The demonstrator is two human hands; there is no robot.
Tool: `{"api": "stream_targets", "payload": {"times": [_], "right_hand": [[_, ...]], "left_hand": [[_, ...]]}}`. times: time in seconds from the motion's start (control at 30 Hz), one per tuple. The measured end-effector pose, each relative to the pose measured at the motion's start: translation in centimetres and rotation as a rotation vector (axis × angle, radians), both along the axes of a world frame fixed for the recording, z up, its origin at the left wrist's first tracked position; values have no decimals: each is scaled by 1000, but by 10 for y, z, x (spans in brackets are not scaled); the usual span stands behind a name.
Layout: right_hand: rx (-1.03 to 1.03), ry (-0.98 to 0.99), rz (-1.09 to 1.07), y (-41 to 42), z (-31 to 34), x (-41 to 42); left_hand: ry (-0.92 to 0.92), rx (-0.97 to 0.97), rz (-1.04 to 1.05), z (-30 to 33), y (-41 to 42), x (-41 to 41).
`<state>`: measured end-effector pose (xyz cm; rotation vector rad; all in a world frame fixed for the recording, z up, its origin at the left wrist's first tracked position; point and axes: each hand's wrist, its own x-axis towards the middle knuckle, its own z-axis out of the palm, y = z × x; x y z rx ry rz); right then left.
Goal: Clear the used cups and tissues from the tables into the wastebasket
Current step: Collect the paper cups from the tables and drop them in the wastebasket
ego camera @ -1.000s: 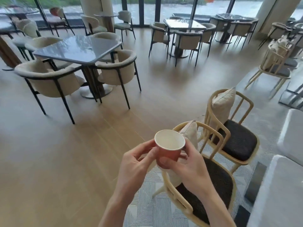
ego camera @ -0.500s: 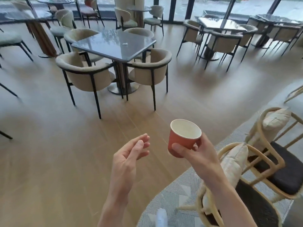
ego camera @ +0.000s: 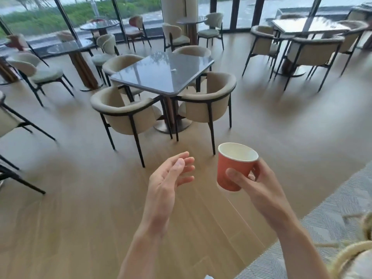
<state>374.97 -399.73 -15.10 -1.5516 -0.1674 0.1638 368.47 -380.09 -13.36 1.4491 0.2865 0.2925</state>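
— What has the person got hold of?

— A small red paper cup with a white inside [ego camera: 236, 167], upright, held out over the wooden floor [ego camera: 80, 208]. The right hand [ego camera: 259, 187] has it: thumb across the near side of the wall, the other fingers curled round the far side, so the cup is pinched between them. From where I stand, nothing shows inside it but the white lining.

— And the other hand?

— The left hand [ego camera: 168, 179] is just to the left of the cup, not touching it, palm turned toward it. Its fingers are loose and slightly bent, spread a little, holding nothing.

— What lies beyond the grip?

— Straight past the cup and a bit to the left stands a square grey glossy table [ego camera: 161, 74] with beige cushioned armchairs on dark legs [ego camera: 124, 112] round it. On its top, toward the far right side, sits a small white scrap [ego camera: 174, 70], too small for me to tell what it is. To the right of the cup and below it, a grey patterned rug [ego camera: 332, 216] begins, and at the very corner there is the curved rim of a pale wooden chair [ego camera: 350, 252].
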Motion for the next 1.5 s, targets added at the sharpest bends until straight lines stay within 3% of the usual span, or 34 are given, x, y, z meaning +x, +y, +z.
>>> {"api": "stream_targets", "payload": {"times": [0.37,0.63,0.93,1.23,1.5], "right_hand": [[-21,49,-216,-31,-17,167],[-81,32,-415,-47,-18,326],[-174,-46,-641,-78,22,485],[-184,-53,-852,-168,-4,599],[-169,-60,-863,-283,-6,749]], "left_hand": [[28,-25,-194,-17,-26,204],[39,-73,-349,-33,-44,410],[11,-90,-623,3,-101,614],[34,-83,-774,-13,-202,756],[4,-61,-788,-10,-304,912]]}}
